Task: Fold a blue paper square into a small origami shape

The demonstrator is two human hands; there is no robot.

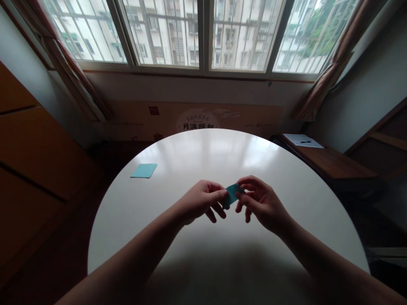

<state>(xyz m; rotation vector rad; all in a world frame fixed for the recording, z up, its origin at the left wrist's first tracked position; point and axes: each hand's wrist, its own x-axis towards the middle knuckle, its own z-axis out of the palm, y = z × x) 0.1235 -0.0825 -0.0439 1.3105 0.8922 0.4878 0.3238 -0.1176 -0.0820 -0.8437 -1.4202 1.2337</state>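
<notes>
Between my two hands is a small teal piece of paper (232, 194), which looks folded and is held above the table. My left hand (205, 200) pinches its left edge between thumb and forefinger, the other fingers hanging loose below. On the opposite edge, the thumb and forefinger of my right hand (259, 201) grip the same paper, with the remaining fingers curled apart underneath. A flat stack of light blue square paper (144, 170) lies on the table's left side, away from both hands.
The round white table (127, 224) spans the view under my arms. A wooden side table (343, 161) at the right carries white paper (303, 140) and a dark pen (305, 142). An orange-brown cabinet (38, 152) stands left; a long printed box (127, 118) sits below the windows.
</notes>
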